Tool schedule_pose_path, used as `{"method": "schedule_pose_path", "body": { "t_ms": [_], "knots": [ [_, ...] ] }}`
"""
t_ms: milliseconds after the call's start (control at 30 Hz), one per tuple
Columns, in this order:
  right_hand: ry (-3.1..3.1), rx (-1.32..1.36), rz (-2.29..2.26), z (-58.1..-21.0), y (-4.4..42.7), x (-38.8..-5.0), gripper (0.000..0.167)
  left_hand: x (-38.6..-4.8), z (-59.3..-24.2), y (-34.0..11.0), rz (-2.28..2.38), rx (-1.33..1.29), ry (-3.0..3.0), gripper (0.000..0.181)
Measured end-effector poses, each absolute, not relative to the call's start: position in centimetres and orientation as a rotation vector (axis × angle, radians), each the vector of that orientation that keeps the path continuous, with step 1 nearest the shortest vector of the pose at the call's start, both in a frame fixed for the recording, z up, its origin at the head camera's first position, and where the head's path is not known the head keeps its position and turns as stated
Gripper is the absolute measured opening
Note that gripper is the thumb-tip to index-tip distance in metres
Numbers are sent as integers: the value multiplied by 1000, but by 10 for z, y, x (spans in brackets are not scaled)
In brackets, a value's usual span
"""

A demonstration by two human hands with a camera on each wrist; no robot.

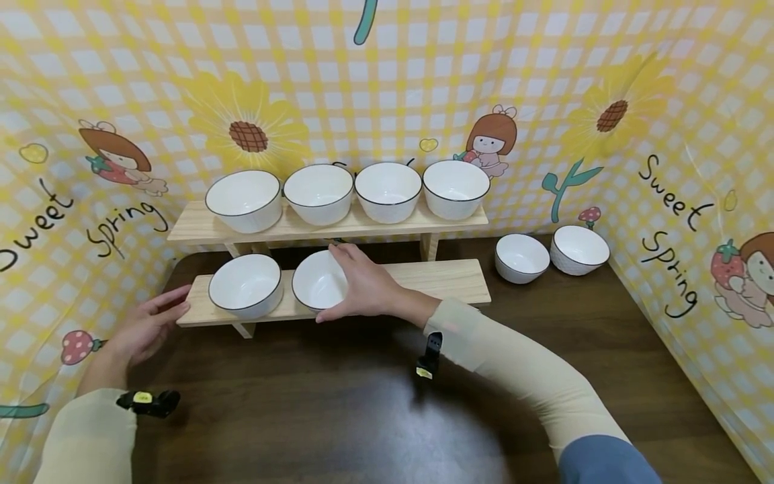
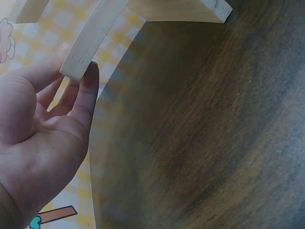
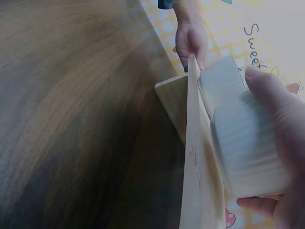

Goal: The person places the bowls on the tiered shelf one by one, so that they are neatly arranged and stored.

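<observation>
My right hand (image 1: 369,282) grips a white dark-rimmed bowl (image 1: 317,279) on the lower board of a wooden two-tier rack (image 1: 435,281), thumb on the near side and fingers on the far side. In the right wrist view this bowl (image 3: 248,143) sits on the board, close to its neighbour. That neighbouring white bowl (image 1: 244,286) stands to the left on the same board. At the board's left end, my left hand (image 1: 148,326) pinches the wood. The left wrist view shows the board end (image 2: 88,52) between thumb and fingers of the left hand (image 2: 52,124).
Along the upper board (image 1: 338,228) stands a row of several white bowls (image 1: 387,191). To the right, a small white bowl (image 1: 522,259) and a textured white bowl (image 1: 579,250) rest on the dark wooden table (image 1: 290,417). Yellow checked cloth (image 1: 375,87) encloses the back and sides.
</observation>
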State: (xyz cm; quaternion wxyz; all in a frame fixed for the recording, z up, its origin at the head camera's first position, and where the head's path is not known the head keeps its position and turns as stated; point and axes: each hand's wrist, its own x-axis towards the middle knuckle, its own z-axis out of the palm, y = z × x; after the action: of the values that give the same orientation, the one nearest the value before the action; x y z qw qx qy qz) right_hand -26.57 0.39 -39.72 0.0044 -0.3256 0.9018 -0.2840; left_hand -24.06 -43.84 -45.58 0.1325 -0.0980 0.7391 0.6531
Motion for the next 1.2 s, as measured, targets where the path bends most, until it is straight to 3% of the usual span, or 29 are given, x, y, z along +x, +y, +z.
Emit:
{"method": "schedule_pose_path", "body": {
  "t_ms": [833, 1200],
  "knots": [
    [2796, -928, -892, -404, -13, -278, 131, -241, -455, -438, 1994, -239, 2082, 50],
    [2826, -945, -838, -405, -18, -279, 129, -240, -454, -438, 1943, -252, 2095, 56]
  ]
}}
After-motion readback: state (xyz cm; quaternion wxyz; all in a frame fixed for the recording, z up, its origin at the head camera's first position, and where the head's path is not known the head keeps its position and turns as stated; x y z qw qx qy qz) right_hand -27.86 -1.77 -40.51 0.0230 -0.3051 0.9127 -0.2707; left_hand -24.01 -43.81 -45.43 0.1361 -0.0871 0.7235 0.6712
